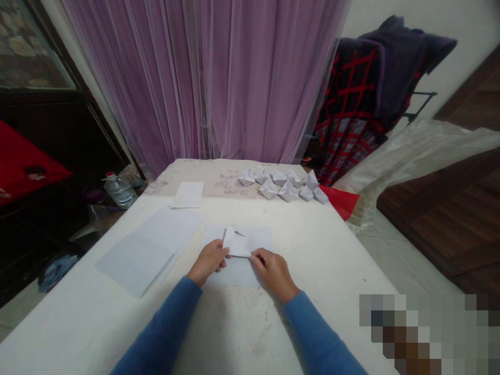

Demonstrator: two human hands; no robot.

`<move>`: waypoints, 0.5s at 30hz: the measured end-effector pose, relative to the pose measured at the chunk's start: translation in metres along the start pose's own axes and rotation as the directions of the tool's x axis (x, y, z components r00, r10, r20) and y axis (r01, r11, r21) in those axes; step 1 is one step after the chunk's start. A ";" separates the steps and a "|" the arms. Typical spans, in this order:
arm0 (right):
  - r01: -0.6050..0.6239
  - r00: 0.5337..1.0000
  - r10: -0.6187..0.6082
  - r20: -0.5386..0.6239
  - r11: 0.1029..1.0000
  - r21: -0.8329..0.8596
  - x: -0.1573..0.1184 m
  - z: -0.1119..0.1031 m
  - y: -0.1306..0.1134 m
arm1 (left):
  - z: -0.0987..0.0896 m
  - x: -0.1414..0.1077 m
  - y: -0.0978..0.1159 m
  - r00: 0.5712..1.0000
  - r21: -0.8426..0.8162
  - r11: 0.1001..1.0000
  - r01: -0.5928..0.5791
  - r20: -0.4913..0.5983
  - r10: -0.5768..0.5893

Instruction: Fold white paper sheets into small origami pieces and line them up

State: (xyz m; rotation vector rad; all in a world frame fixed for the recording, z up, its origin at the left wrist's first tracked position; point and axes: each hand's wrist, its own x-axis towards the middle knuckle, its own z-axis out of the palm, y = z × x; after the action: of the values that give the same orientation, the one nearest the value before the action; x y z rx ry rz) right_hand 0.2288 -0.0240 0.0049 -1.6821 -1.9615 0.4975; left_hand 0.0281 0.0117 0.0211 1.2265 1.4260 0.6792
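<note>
A small piece of folded white paper (237, 245) is held between both hands over the middle of the table. My left hand (210, 260) pinches its left edge, thumb on top. At its lower right corner, my right hand (272, 268) has thumb and fingers closed on the paper. A flap stands up along the top of the folded piece. Beneath it, a flat white sheet (234, 276) lies on the table. Several folded paper boats (288, 191) stand in two rows at the far right.
Loose white sheets (150, 250) overlap on the left of the white table (320, 312). Farther back lies a small folded paper (189, 195). Purple curtains (250, 78) hang behind the table. A plastic bottle (120, 190) stands off the left edge, and something red (340, 202) hangs by the right edge.
</note>
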 end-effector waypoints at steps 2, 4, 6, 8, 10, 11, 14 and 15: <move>-0.023 0.999 0.023 -0.022 0.999 -0.026 0.000 -0.001 0.002 | 0.000 0.000 -0.001 1.000 0.012 1.000 0.008 -0.018 -0.008; 0.012 0.997 -0.016 -0.071 0.999 -0.047 -0.002 -0.001 0.002 | 0.000 -0.001 -0.001 0.999 0.030 0.999 0.012 -0.042 -0.011; 0.146 0.982 -0.153 -0.115 0.987 -0.067 -0.005 0.000 0.000 | 0.000 -0.002 -0.002 0.998 0.057 0.998 0.014 -0.060 -0.011; 0.283 0.946 -0.299 -0.129 0.951 -0.129 -0.010 0.002 -0.002 | 0.001 -0.003 -0.001 0.997 0.079 0.997 0.011 -0.071 -0.005; 0.339 0.927 -0.365 -0.088 0.914 -0.223 -0.016 0.003 -0.004 | 0.000 -0.003 -0.001 0.997 0.087 0.996 0.012 -0.076 -0.005; 0.343 0.928 -0.369 -0.054 0.901 -0.266 -0.018 0.004 -0.004 | 0.000 -0.002 -0.001 0.997 0.088 0.996 0.011 -0.077 -0.004; 0.337 0.939 -0.340 0.052 0.880 -0.335 -0.021 0.005 -0.004 | -0.002 0.000 -0.002 0.997 0.102 0.995 0.019 -0.077 -0.011; 0.334 0.941 -0.329 0.075 0.878 -0.342 -0.021 0.005 -0.004 | -0.002 0.000 -0.003 0.997 0.105 0.994 0.017 -0.076 -0.009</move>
State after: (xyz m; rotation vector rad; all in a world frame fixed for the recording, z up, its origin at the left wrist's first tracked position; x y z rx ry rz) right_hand 0.2247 -0.0449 0.0004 -1.4837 -2.3973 0.0294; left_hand 0.0253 0.0114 0.0189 1.2842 1.5476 0.6536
